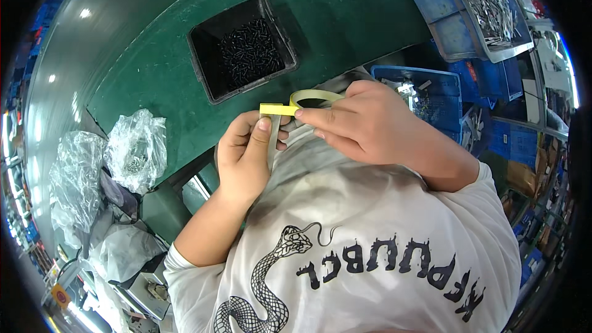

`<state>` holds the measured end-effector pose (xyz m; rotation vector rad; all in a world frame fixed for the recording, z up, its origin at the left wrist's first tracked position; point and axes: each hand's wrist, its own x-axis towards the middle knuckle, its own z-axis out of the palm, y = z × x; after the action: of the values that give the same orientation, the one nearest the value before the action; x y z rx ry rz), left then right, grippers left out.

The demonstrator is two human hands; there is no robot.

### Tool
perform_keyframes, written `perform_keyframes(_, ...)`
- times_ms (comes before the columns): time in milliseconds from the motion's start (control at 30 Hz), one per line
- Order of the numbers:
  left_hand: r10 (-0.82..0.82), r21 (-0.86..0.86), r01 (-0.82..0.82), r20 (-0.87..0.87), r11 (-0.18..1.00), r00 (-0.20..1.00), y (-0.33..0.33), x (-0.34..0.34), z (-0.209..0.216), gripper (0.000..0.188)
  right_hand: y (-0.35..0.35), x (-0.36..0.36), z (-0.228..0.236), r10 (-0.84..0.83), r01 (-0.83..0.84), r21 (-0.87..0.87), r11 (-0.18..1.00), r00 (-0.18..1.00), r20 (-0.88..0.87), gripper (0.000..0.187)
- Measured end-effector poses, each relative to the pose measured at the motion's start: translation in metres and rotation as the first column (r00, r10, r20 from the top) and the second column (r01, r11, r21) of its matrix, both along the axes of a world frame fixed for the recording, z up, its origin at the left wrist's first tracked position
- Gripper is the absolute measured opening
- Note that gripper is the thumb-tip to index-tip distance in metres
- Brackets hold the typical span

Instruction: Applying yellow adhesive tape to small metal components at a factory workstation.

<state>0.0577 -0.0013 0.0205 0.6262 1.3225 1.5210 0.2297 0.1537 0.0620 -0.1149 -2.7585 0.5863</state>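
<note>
My left hand [242,154] is closed around a narrow, pale grey flat strip [274,142], which stands roughly upright between thumb and fingers. A yellow length of tape [279,110] lies across the strip's top end and runs right to a roll of yellow tape [316,94]. My right hand [364,123] grips that roll, its index finger at the point where the tape leaves it. Part of the roll is hidden behind the right hand. Just beyond both hands, a black square bin [201,46] holds many small black cylindrical parts [250,52].
The bin rests on a green tabletop [154,86]. Clear plastic bags [137,151] lie at the left. At the far right a blue crate [447,31] holds long metal pieces [484,6]; a lower blue basket [453,80] with small parts stands near my right forearm.
</note>
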Motion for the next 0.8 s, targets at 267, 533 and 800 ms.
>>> perform_keyframes(267, -0.009, -0.018, 0.014, 0.226, 1.0, 0.974, 0.001, -0.004, -0.002, 0.021, 0.006, -0.002, -0.004, 0.023, -0.023, -0.025, 0.999, 1.0, 0.017, 0.036)
perform_keyframes(533, 0.018, 0.046, -0.022, 0.086, 0.999, 0.996, 0.017, 0.007, 0.015, 0.015, 0.026, -0.001, 0.008, 0.15, -0.133, 0.333, 0.934, 0.988, -0.024, 0.036)
perform_keyframes(800, 0.14, -0.034, -0.183, -0.508, 0.983, 0.85, 0.068, -0.011, 0.064, 0.015, 0.054, -0.017, 0.034, 0.045, 0.018, 0.558, 0.83, 0.994, -0.098, 0.033)
